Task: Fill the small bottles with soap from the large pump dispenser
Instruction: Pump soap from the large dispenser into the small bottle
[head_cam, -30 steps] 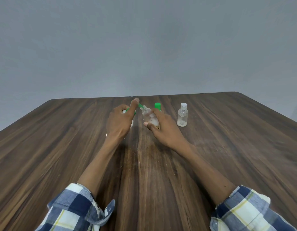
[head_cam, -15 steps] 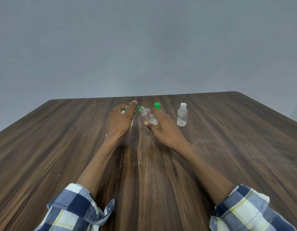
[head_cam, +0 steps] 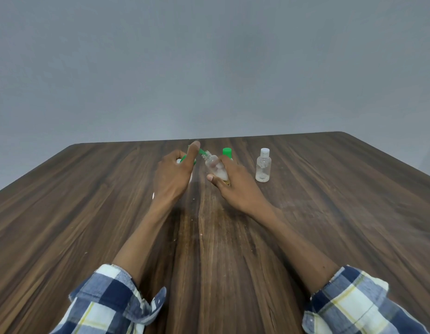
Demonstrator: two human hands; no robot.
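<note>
1. The left hand (head_cam: 173, 174) is wrapped over the top of the large pump dispenser (head_cam: 185, 160), its thumb laid along the green pump head; most of the white dispenser body is hidden behind the hand.
2. The green spout (head_cam: 202, 152) sticks out from under the thumb toward the right hand and reaches the open mouth of a small clear bottle (head_cam: 215, 166).
3. The right hand (head_cam: 233, 186) grips that uncapped bottle, thumb on the near side and fingers curled round the far side, holding it tilted with its neck leaning toward the dispenser. Something whitish shows inside the bottle; how full it is cannot be told.
4. A green cap (head_cam: 227, 151) shows just past the right hand, on the side away from the dispenser; what it sits on is hidden.
5. A second small bottle (head_cam: 263, 166), clear with a white cap, stands upright on the worktop (head_cam: 88, 213), farther from the dispenser than the green cap and apart from both hands.
6. Both forearms stretch over the dark wood worktop from checked blue and white sleeves (head_cam: 110, 302).
</note>
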